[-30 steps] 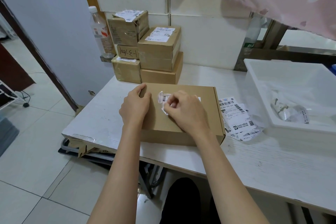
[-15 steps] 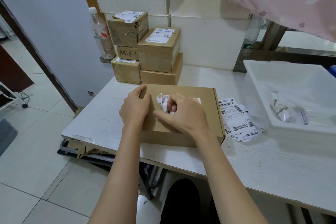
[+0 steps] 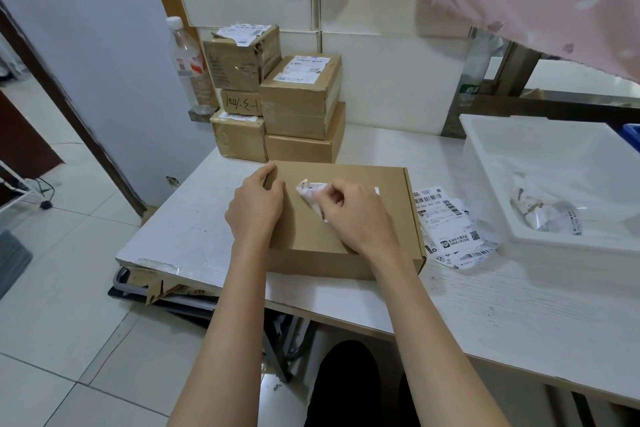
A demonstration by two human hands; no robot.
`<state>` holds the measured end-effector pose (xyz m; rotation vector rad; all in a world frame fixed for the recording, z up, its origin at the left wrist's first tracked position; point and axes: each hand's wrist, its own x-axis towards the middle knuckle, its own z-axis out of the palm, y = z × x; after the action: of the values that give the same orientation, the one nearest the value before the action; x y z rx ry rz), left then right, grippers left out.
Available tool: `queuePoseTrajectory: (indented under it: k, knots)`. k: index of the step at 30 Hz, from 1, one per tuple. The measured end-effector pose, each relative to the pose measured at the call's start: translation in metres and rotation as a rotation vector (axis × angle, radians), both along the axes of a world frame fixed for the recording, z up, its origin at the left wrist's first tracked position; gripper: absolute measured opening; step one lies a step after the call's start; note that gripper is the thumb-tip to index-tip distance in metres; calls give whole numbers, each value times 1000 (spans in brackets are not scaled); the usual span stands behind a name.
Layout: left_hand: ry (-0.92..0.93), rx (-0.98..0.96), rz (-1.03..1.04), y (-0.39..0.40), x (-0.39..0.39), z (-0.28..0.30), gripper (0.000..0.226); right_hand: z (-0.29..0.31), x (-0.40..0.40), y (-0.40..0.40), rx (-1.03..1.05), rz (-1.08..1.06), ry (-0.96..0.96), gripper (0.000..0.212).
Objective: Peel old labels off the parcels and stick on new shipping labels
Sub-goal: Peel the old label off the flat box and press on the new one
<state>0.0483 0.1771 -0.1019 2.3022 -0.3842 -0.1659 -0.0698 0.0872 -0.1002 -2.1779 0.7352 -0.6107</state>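
Box (image 3: 341, 218) lay flat on table (image 3: 485, 305), near its front edge. Left hand (image 3: 254, 208) pressed down on box's left end, fingers curled over the far edge. Right hand (image 3: 356, 213) pinched crumpled old label (image 3: 310, 191), partly lifted off the lid; a white corner (image 3: 375, 190) remained stuck. New labels (image 3: 446, 222) lay just right of box, beside white bin (image 3: 554, 184). Stacked parcels (image 3: 277, 97) stood behind.
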Motion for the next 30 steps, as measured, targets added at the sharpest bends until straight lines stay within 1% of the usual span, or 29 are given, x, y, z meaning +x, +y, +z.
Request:
queuePoseTrajectory:
  k: [1,2,6,8,14,19,22,23,26,30]
  knots:
    - [-1,-2,-1,0,0,0,40,0,-1,-1,62,0,-38,38]
    - [-2,-3,-1,0,0,0,40,-1,-1,-2,86,-2,-55,38]
    - [-5,1,1,0,0,1,40,-5,-2,0,-108,38,53,16]
    - [-6,3,2,-1,0,1,40,-5,-2,-1,-106,30,23,12]
    - [-23,19,4,0,-2,0,42,-10,2,-7,-21,-78,-75,15]
    - [-29,18,5,1,-1,-1,42,-11,-2,-10,103,4,-140,11]
    - [-33,13,2,1,-2,-2,42,-8,-7,-11,206,32,-213,25]
    - [-34,12,1,1,-2,-2,42,-8,-8,-11,190,39,-195,25]
    - [-32,15,2,0,0,-2,41,-10,-8,-9,55,66,-75,14]
    - [-35,19,0,0,1,-3,42,-13,-7,-12,34,38,-95,11]
